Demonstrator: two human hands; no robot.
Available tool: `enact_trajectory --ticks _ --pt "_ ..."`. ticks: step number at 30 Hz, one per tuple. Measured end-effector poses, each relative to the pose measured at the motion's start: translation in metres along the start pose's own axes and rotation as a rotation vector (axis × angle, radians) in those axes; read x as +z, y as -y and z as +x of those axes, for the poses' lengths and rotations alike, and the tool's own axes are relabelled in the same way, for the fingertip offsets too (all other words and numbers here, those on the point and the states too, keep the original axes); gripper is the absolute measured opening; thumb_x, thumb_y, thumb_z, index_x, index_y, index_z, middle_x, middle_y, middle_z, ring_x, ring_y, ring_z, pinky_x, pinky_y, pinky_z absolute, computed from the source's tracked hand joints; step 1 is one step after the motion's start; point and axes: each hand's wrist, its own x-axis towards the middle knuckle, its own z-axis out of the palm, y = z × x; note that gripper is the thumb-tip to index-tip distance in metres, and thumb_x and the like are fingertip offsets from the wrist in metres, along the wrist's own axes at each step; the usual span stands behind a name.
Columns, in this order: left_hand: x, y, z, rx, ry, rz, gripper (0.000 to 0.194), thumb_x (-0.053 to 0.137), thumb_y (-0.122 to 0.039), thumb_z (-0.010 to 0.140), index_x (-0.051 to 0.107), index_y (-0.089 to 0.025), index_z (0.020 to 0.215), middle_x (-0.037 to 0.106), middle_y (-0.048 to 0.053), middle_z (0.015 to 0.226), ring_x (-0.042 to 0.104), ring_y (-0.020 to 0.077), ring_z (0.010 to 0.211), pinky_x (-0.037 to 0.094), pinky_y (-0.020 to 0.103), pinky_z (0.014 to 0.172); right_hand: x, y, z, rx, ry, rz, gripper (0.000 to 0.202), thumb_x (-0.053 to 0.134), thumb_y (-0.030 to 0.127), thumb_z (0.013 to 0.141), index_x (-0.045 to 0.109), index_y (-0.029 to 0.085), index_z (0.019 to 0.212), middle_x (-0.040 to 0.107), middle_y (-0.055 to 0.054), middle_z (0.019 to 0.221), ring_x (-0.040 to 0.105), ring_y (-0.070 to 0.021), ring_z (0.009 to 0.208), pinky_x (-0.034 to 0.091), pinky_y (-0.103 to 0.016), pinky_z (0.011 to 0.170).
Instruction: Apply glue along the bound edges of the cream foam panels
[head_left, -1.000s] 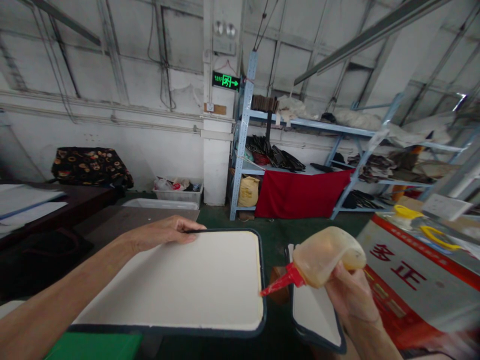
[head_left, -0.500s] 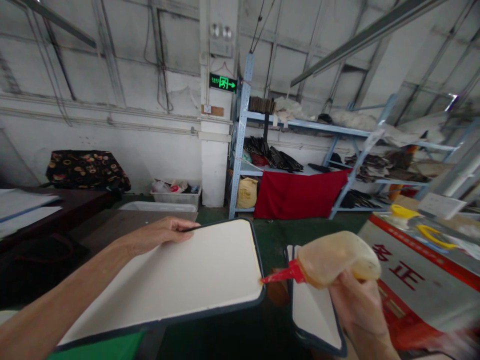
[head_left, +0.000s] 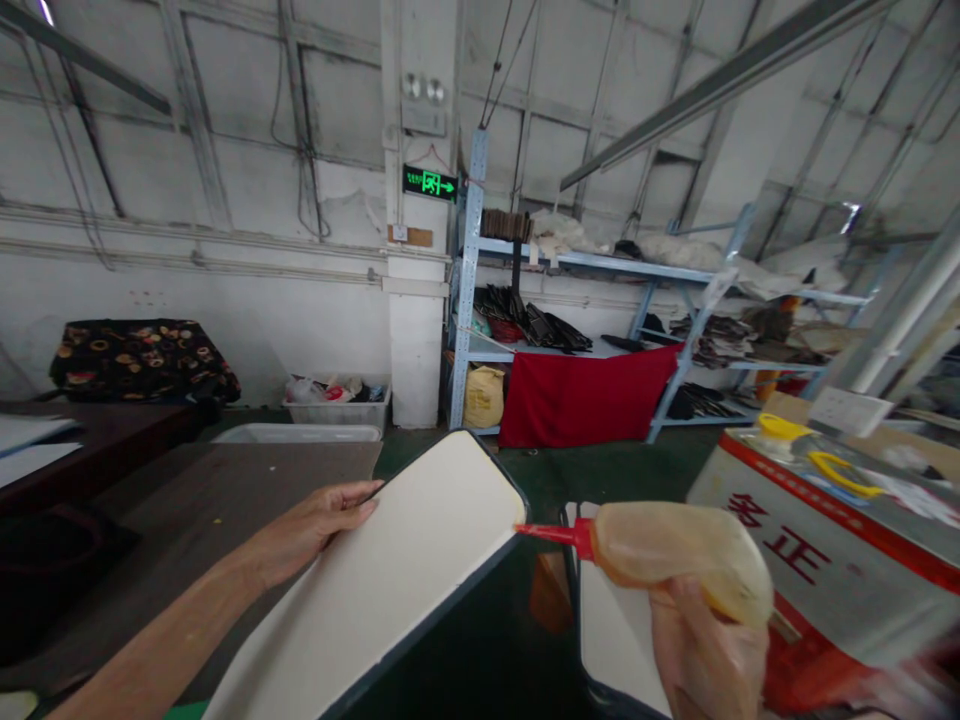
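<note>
A flat cream panel with rounded corners and a dark rim (head_left: 405,545) slants across the lower middle. My left hand (head_left: 334,515) pinches its far left edge, thumb on the pale face. In my right hand (head_left: 709,640) lies a squeeze bottle (head_left: 675,545), translucent and part filled with a yellowish liquid. The bottle's red nozzle (head_left: 551,535) points left, its tip at the panel's right corner. Behind and below the bottle lie similar dark-rimmed cream panels (head_left: 611,630), partly hidden by my right hand.
To the right stands a white and red box (head_left: 795,540) with yellow-handled scissors (head_left: 844,475) on top. A brown board (head_left: 300,480) lies left of the panel. Blue shelving (head_left: 465,290) with a red cloth (head_left: 589,395) stands behind, beside a white bin (head_left: 337,405).
The panel has turned, its right corner now higher and its near edge steeper. The bottle has levelled out, its nozzle tip following the rim upward. My view has shifted slightly to the right.
</note>
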Motion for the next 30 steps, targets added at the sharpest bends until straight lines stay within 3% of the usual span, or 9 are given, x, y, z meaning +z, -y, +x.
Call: enact_trajectory --ticks 8,19,25,30 --pt "0.009 0.016 0.007 0.010 -0.024 -0.037 0.039 0.068 -0.038 0.076 0.064 -0.017 0.110 0.070 0.007 0.100 0.065 0.0198 0.084 0.048 0.028 0.073 0.004 -0.004 0.005 -0.033 -0.049 0.001 0.036 0.078 0.022 0.065 0.063 0.017 0.097 0.065 -0.001 0.084 0.060 -0.0150 0.076 0.050 -0.025 0.072" --pt "0.012 0.027 0.010 -0.001 -0.026 -0.151 0.038 0.069 -0.039 0.075 0.059 -0.017 0.105 0.068 0.007 0.100 0.065 0.0206 0.085 0.049 0.031 0.075 0.004 -0.019 0.006 0.040 -0.018 -0.008 0.035 0.077 0.020 0.064 0.062 0.019 0.095 0.059 0.002 0.074 0.054 -0.0137 0.065 0.049 -0.025 0.067" --pt "0.012 0.030 0.011 -0.008 -0.054 -0.182 0.039 0.069 -0.039 0.076 0.055 -0.018 0.105 0.068 0.007 0.101 0.064 0.0185 0.081 0.049 0.030 0.073 0.008 -0.023 0.004 0.094 0.043 0.040 0.045 0.077 0.019 0.066 0.061 0.019 0.108 0.061 0.002 0.079 0.056 -0.0130 0.069 0.047 -0.022 0.067" --pt "0.011 0.029 0.010 -0.006 -0.077 -0.190 0.040 0.071 -0.042 0.073 0.056 -0.019 0.102 0.067 0.005 0.098 0.064 0.0189 0.083 0.048 0.029 0.072 0.010 -0.026 0.001 0.110 0.070 0.029 0.041 0.076 0.021 0.067 0.062 0.019 0.106 0.063 0.002 0.075 0.057 -0.0139 0.068 0.048 -0.023 0.068"
